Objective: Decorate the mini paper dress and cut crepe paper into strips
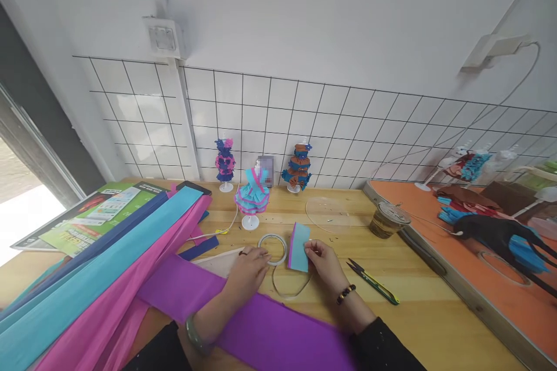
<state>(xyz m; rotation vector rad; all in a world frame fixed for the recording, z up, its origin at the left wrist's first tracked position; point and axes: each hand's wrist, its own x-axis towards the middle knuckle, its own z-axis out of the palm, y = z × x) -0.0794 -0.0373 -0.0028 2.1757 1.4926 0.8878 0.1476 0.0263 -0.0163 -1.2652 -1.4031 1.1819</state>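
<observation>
My right hand (325, 264) pinches a small light-blue paper piece with a pink edge (298, 247), holding it upright over the wooden table (418, 295). My left hand (247, 268) lies knuckles up just left of it, fingertips touching a roll of clear tape (272, 248); its fingers are curled. A loose strip of tape backing loops on the table below the roll. A wide purple crepe paper sheet (261, 330) passes under both forearms.
Long pink, turquoise and dark-blue crepe strips (108, 278) fan out at left over green booklets. Small thread snips (373, 282) lie right of my hand. Three paper-dress figurines (252, 196), a lidded cup (388, 220), and an orange board (478, 266) with paper scraps stand beyond.
</observation>
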